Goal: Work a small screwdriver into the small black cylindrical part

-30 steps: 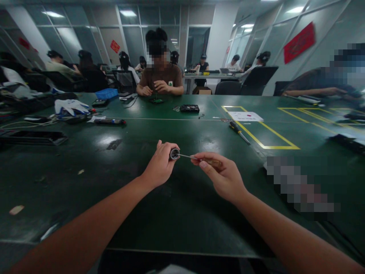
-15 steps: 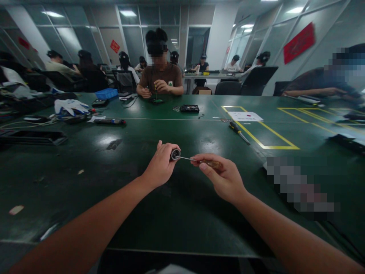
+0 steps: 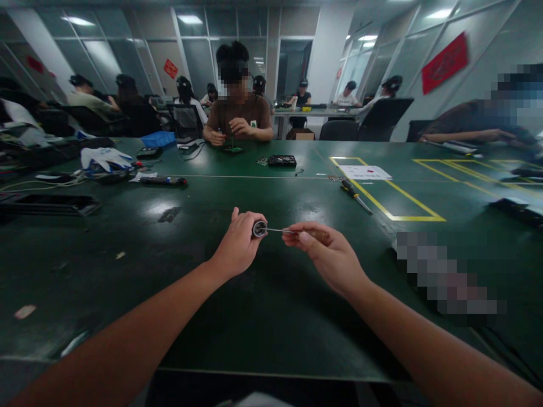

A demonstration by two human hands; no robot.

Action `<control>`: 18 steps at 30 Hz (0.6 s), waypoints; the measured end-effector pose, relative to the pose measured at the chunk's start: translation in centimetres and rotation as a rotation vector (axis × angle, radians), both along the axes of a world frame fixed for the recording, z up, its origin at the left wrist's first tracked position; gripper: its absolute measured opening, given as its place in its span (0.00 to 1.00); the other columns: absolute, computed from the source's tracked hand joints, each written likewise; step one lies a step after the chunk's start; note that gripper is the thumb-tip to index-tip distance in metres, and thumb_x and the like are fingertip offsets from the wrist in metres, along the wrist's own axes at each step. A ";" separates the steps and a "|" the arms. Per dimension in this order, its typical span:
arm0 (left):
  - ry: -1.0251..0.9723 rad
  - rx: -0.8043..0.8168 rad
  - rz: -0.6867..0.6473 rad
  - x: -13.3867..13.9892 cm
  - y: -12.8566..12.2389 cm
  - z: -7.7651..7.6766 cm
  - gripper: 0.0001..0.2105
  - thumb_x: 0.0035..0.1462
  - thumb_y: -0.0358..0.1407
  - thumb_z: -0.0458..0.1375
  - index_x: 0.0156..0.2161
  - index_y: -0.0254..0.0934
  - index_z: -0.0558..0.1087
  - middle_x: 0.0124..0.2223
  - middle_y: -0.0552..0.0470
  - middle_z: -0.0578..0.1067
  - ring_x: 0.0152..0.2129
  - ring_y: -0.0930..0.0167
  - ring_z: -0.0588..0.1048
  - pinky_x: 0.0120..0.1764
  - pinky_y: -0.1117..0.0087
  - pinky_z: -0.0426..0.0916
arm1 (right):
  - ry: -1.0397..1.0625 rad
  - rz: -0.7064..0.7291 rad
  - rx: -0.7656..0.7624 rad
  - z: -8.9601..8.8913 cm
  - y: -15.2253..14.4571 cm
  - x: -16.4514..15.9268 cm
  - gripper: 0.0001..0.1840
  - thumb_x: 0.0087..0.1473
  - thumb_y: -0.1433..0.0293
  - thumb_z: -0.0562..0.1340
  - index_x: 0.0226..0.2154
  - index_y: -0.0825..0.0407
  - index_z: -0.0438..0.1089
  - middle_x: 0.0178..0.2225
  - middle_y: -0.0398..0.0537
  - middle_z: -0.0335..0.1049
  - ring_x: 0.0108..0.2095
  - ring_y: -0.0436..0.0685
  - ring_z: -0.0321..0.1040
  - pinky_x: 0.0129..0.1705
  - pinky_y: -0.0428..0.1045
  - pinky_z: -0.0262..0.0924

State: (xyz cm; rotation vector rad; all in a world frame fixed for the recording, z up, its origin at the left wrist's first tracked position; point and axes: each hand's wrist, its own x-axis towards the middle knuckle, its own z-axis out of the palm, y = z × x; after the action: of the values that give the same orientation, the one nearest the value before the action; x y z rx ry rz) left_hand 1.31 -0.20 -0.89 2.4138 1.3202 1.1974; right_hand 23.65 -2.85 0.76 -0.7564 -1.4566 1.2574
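Observation:
My left hand [image 3: 242,244] is wrapped round a dark cylindrical part [image 3: 259,229] whose round open end faces right. Most of that part is hidden in the palm. From the other side my right hand [image 3: 331,254] grips a screwdriver [image 3: 278,230] by its amber handle, largely covered by the fingers. The thin metal shaft points left, and its tip reaches the open end of the cylinder. Both hands are above the green table [image 3: 271,328], near its front edge.
Another screwdriver [image 3: 355,195] lies by a yellow tape outline to the right. Beyond are a black device [image 3: 282,161] and a paper sheet [image 3: 365,172]. White-blue gloves [image 3: 106,159] and a blue bin [image 3: 158,139] are at left. A co-worker [image 3: 238,116] sits opposite.
My right hand has turned the screwdriver, with the thumb shifting over the handle, which is now more covered. The cylinder in my left hand has moved very slightly left.

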 end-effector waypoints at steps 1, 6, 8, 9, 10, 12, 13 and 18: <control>0.000 0.005 0.003 0.0 0.0 0.0 0.07 0.64 0.28 0.54 0.46 0.40 0.65 0.43 0.53 0.73 0.44 0.67 0.73 0.68 0.39 0.42 | 0.050 0.005 -0.026 -0.1 0.2 0.0 0.11 0.60 0.61 0.67 0.43 0.48 0.77 0.41 0.49 0.81 0.43 0.59 0.78 0.51 0.59 0.72; -0.002 0.000 -0.002 0.0 0.0 0.0 0.06 0.65 0.29 0.54 0.46 0.40 0.65 0.44 0.53 0.73 0.45 0.68 0.73 0.68 0.40 0.40 | 0.029 -0.050 0.031 0.1 0.0 0.1 0.10 0.59 0.62 0.68 0.43 0.47 0.78 0.41 0.48 0.81 0.43 0.58 0.79 0.52 0.58 0.72; 0.002 0.002 -0.002 0.0 -0.1 0.0 0.06 0.65 0.29 0.54 0.46 0.40 0.65 0.44 0.53 0.73 0.45 0.68 0.73 0.68 0.40 0.40 | -0.051 -0.062 0.075 0.4 -0.4 0.1 0.10 0.60 0.62 0.67 0.44 0.47 0.78 0.41 0.48 0.81 0.44 0.58 0.78 0.52 0.56 0.72; 0.005 0.004 -0.001 0.0 -0.1 0.1 0.07 0.65 0.29 0.54 0.46 0.40 0.65 0.44 0.53 0.73 0.45 0.68 0.73 0.68 0.40 0.40 | -0.096 -0.067 0.095 0.5 -0.6 0.1 0.11 0.61 0.62 0.67 0.44 0.47 0.78 0.42 0.48 0.81 0.44 0.58 0.78 0.51 0.56 0.72; 0.007 0.005 -0.001 0.1 -0.1 0.1 0.07 0.65 0.28 0.54 0.46 0.40 0.65 0.43 0.53 0.73 0.45 0.68 0.73 0.68 0.40 0.40 | -0.140 -0.072 0.114 0.6 -0.8 0.1 0.11 0.61 0.62 0.66 0.45 0.47 0.78 0.42 0.49 0.81 0.44 0.59 0.78 0.51 0.56 0.72; 0.008 0.005 0.000 0.1 -0.1 0.1 0.07 0.65 0.28 0.54 0.46 0.40 0.65 0.44 0.53 0.73 0.45 0.68 0.73 0.68 0.40 0.40 | -0.212 -0.087 0.152 0.6 -1.1 -0.1 0.12 0.62 0.62 0.65 0.46 0.47 0.78 0.42 0.49 0.81 0.45 0.59 0.78 0.50 0.56 0.72; 0.007 0.004 0.001 0.1 -0.1 0.1 0.07 0.65 0.28 0.54 0.46 0.40 0.65 0.44 0.53 0.73 0.46 0.67 0.73 0.68 0.40 0.41 | -0.236 -0.096 0.170 0.6 -1.3 -0.1 0.12 0.62 0.62 0.65 0.46 0.47 0.78 0.43 0.50 0.81 0.45 0.59 0.78 0.50 0.56 0.72; 0.003 0.006 0.003 -0.1 -0.2 0.1 0.08 0.64 0.28 0.54 0.46 0.40 0.64 0.44 0.53 0.73 0.45 0.68 0.73 0.68 0.39 0.40 | -0.186 -0.050 0.144 0.3 -0.8 -0.1 0.12 0.62 0.64 0.66 0.47 0.46 0.78 0.44 0.49 0.80 0.46 0.58 0.77 0.53 0.55 0.70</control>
State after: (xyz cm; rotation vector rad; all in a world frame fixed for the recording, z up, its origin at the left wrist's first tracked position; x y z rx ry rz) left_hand 1.26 -0.35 -0.81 2.4194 1.3237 1.2006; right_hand 23.54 -3.68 1.03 -0.8246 -1.6494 1.0538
